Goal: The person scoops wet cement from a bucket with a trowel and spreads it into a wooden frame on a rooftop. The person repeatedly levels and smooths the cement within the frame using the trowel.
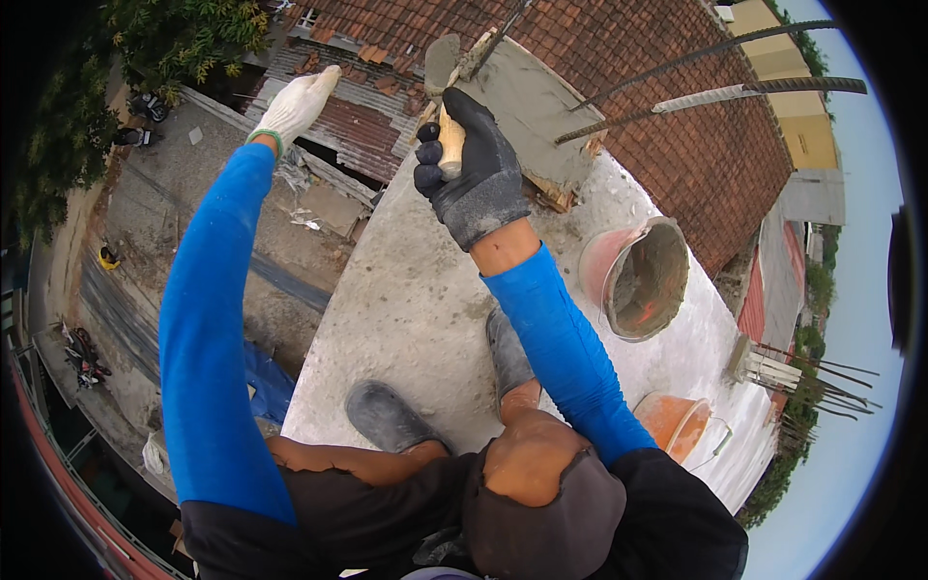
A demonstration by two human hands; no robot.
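My right hand (pixel 474 169), in a black glove, is closed round the pale wooden handle of a trowel (pixel 442 61). Its grey, mortar-coated blade points away from me, beside the left edge of a patch of smooth wet mortar (pixel 532 106). Out to the left, my left hand (pixel 298 104) wears a white knit glove. It reaches past the ledge with its fingers stretched out, and nothing shows in it. A mortar-smeared bucket (pixel 646 278) stands to the right of my right forearm, with some grey mix inside.
I crouch in grey boots (pixel 390 416) on a narrow concrete ledge (pixel 387 309), with a drop to the ground at left. An orange bucket (pixel 674 425) is near my right elbow. Steel bars (pixel 715 95) jut out at upper right. Beyond lies a tiled roof (pixel 638 58).
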